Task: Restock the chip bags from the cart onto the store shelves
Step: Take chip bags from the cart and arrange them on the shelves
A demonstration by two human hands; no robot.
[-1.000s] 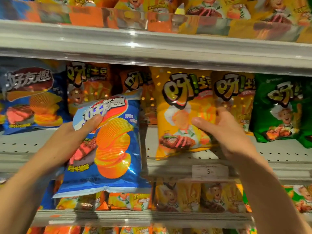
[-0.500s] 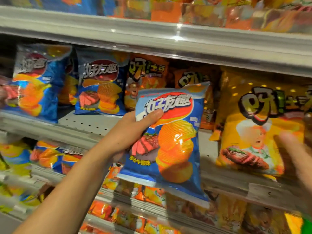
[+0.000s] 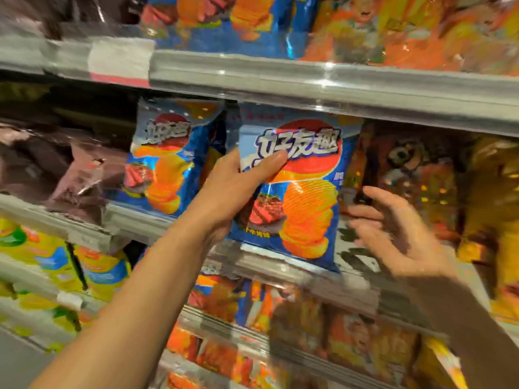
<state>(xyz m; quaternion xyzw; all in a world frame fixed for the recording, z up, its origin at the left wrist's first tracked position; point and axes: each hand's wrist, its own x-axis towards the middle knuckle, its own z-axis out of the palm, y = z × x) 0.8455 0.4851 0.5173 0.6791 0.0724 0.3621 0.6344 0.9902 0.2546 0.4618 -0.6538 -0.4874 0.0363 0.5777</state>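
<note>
The blue chip bag (image 3: 295,192) is held upright, long axis vertical, at the shelf edge (image 3: 280,265), gripped along its left side by the left hand (image 3: 236,192), while the right hand (image 3: 398,234), fingers spread and empty, is kept just right of the bag.

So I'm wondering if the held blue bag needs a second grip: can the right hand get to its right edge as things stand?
Probably yes. The right hand is open just beside the blue chip bag that the left hand grips, and nothing shows between them; the orange bags stand behind.
</note>
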